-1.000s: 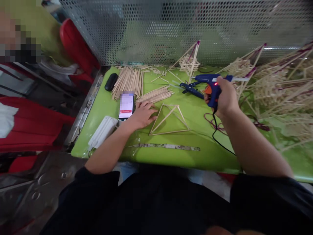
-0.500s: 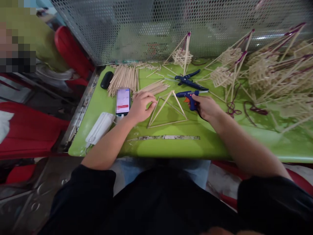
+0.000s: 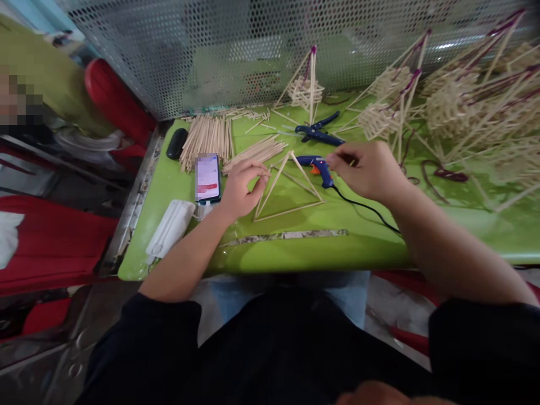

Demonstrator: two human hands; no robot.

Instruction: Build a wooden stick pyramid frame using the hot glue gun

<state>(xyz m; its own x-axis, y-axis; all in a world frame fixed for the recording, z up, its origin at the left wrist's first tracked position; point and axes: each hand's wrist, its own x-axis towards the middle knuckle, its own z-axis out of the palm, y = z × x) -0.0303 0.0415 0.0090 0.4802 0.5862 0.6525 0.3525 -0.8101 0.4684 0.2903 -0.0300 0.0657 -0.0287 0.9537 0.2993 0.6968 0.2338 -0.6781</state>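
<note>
Pinching with thumb and fingertips, the left hand [image 3: 243, 188] seems to hold the far left corner of the stick frame [image 3: 296, 184], maybe to keep it from wobbling. The frame is on the green table [image 3: 295, 257], just to the right of that hand. The right hand [image 3: 367, 166] is half curled at the back end of the blue glue gun [image 3: 323, 169]. I can't tell if it touches the gun or has hold of it. The gun is just left of this hand, with its nose beside the frame's top corner, likely so glue can get there. Long sticks [image 3: 208, 143] sit on the far left, perhaps to be easy to reach.
</note>
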